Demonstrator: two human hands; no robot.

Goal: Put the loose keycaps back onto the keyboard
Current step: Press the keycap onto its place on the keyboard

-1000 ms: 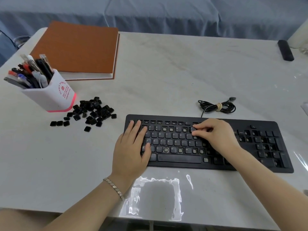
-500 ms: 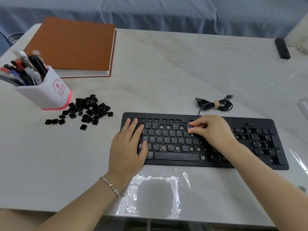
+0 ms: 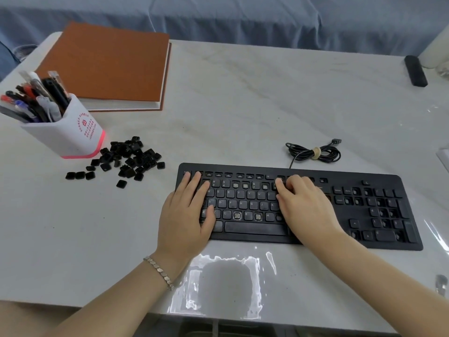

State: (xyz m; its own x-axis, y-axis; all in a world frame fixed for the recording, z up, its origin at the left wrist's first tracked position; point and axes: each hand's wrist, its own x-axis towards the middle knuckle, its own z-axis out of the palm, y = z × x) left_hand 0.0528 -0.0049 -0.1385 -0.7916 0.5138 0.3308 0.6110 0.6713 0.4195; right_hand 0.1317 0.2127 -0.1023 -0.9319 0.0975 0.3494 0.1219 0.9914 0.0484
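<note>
The left hand lies flat, grip wide, to steady the keyboard. The right hand curls on the number row; its grip I cannot tell. Well left of both lie the loose keycaps.

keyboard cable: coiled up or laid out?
Coiled. The cable lies in a tight bundle behind the keyboard, held by a tan tie round its middle; its plug rests loose on the table.
</note>
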